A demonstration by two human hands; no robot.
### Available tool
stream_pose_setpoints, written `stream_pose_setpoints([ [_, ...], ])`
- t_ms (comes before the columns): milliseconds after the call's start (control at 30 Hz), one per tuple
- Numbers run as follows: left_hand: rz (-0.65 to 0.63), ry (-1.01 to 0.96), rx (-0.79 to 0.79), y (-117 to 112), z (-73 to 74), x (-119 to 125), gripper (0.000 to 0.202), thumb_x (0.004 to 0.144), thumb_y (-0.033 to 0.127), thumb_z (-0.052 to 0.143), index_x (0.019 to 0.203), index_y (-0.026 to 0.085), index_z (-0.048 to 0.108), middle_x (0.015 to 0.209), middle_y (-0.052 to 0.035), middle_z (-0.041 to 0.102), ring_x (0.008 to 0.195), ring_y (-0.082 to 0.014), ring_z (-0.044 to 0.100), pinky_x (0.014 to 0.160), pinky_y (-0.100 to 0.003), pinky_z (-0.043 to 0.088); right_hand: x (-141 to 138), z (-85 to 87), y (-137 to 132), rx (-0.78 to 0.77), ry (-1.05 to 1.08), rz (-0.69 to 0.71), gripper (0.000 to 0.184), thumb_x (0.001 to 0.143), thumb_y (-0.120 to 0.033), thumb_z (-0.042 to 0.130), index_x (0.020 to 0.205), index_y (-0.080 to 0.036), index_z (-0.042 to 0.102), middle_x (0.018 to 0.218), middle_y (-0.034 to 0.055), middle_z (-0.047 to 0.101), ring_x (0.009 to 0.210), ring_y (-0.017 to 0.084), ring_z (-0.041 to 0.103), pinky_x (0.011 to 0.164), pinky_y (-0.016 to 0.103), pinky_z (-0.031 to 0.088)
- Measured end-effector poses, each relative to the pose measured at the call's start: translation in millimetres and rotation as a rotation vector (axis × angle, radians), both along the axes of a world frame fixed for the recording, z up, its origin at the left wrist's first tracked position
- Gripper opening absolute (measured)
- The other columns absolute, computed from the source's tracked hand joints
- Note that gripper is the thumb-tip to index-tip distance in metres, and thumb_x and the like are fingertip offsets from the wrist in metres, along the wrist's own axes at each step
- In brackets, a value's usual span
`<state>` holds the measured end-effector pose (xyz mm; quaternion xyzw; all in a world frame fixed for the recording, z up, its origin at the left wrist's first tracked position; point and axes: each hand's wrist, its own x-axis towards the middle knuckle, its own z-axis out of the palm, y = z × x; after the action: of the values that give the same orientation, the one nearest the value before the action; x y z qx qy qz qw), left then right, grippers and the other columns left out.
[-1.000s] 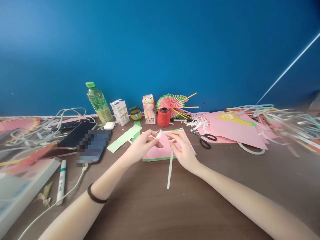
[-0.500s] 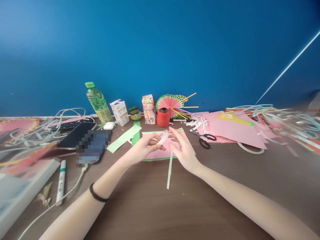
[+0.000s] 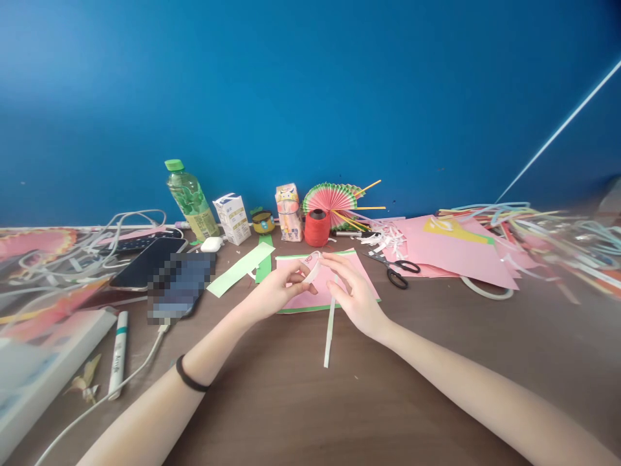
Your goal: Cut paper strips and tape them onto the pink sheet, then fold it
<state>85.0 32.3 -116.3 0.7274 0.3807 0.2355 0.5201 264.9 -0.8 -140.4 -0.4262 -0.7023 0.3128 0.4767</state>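
My left hand (image 3: 275,291) pinches a small curled white paper strip (image 3: 313,266) above a pink sheet with green edging (image 3: 310,296). My right hand (image 3: 353,291) is beside it, its thumb and forefinger touching the same curled strip at the top while the other fingers stay spread. A long narrow white paper strip (image 3: 330,333) lies on the brown table just below both hands. Black-handled scissors (image 3: 398,270) rest to the right of my right hand.
Along the blue wall stand a green-capped bottle (image 3: 190,199), two small cartons (image 3: 233,217), a red thread spool (image 3: 317,228) and a folded paper fan (image 3: 334,195). A phone (image 3: 178,285), tablet, cables and white marker (image 3: 118,353) lie left. Pink sheets (image 3: 451,254) and coloured strips pile right.
My right hand's fingers opened wide half a second ago and have now closed back onto the curled strip. The left hand has held the strip in nearly the same place.
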Motion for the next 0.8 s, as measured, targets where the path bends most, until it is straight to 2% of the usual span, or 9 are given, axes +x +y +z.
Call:
stream_pose_setpoints([
  [133, 0.004, 0.000, -0.026, -1, 2.0, 2, 0.014, 0.081, 0.028, 0.046, 0.088, 0.016, 0.051, 0.082, -0.0041, 0.062, 0.082, -0.0153, 0.058, 0.081, -0.030, 0.041, -2, -4.3, 1, -0.013, 0.036, -0.036, 0.026, 0.082, -0.014, 0.044, 0.105, -0.022, 0.052, 0.116, 0.0055, 0.048, 0.113, 0.018, 0.043, 0.096, 0.036, 0.038],
  [267, 0.034, 0.003, -0.043, 0, -2.6, 3, 0.011, 0.079, 0.026, 0.045, 0.085, 0.017, 0.048, 0.076, -0.0006, 0.057, 0.071, -0.0124, 0.054, 0.069, -0.026, 0.040, -3, -7.0, 2, -0.050, 0.139, -0.012, 0.014, 0.083, -0.020, 0.049, 0.097, -0.020, 0.051, 0.107, 0.0053, 0.052, 0.107, 0.017, 0.048, 0.096, 0.036, 0.039],
  [400, 0.087, 0.020, -0.041, 3, -11.1, 3, 0.011, 0.080, 0.027, 0.042, 0.086, 0.019, 0.046, 0.066, 0.0038, 0.050, 0.065, -0.0104, 0.047, 0.064, -0.023, 0.036, -4, -5.9, 2, -0.085, 0.181, -0.009, 0.011, 0.084, -0.025, 0.052, 0.093, -0.020, 0.052, 0.107, 0.0054, 0.055, 0.106, 0.017, 0.051, 0.094, 0.034, 0.041],
  [500, 0.106, 0.047, 0.015, 3, -14.3, 3, 0.015, 0.083, 0.030, 0.035, 0.082, 0.019, 0.045, 0.064, 0.0044, 0.050, 0.061, -0.0096, 0.043, 0.062, -0.023, 0.034, -3, -4.5, 2, -0.093, 0.168, -0.045, 0.008, 0.082, -0.024, 0.054, 0.088, -0.019, 0.054, 0.105, 0.0054, 0.058, 0.103, 0.017, 0.054, 0.092, 0.034, 0.043],
  [800, 0.140, 0.128, 0.066, -4, -10.5, 8, 0.018, 0.082, 0.032, 0.035, 0.074, 0.019, 0.042, 0.065, 0.0043, 0.047, 0.056, -0.0087, 0.038, 0.054, -0.021, 0.030, 1, -2.9, 1, -0.118, 0.104, -0.105, 0.005, 0.082, -0.020, 0.053, 0.078, -0.018, 0.055, 0.103, 0.0055, 0.063, 0.099, 0.019, 0.058, 0.086, 0.035, 0.046],
])
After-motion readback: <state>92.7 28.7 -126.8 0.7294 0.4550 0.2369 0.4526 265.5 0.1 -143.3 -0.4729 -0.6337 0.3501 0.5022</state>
